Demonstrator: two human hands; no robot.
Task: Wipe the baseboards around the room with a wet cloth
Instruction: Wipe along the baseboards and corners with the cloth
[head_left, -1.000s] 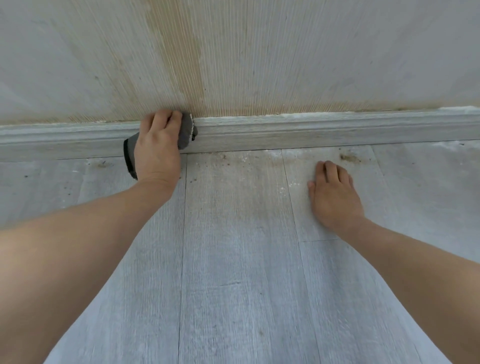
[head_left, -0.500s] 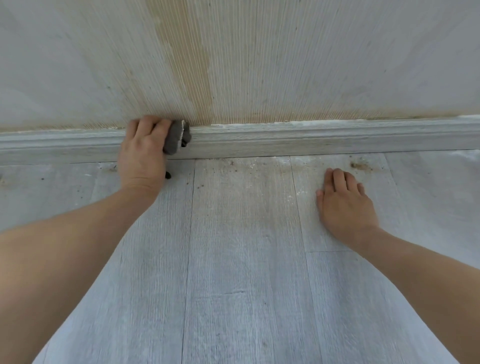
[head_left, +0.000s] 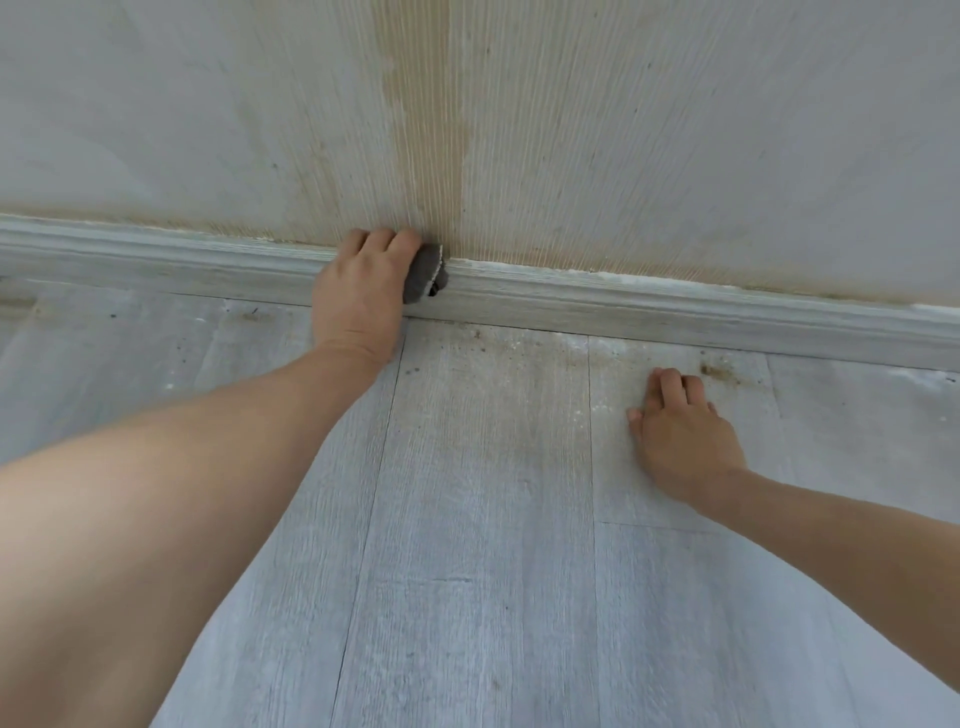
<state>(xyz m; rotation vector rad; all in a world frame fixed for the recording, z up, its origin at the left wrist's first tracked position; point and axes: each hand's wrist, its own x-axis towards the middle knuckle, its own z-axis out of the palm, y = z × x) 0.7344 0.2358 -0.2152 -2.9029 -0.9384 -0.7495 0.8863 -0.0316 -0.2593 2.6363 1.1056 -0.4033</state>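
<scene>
Cloth: the grey cloth (head_left: 422, 273) is on the baseboard (head_left: 623, 304), below a tan wall stain (head_left: 423, 130).
Grip: left hand (head_left: 358, 291) grips it; right hand (head_left: 680, 436) rests flat on the floor (head_left: 493, 519).
Progress: the run to the right looks unwiped.
Around: floor grime (head_left: 719, 370) beside the board; nothing blocks the way.
</scene>
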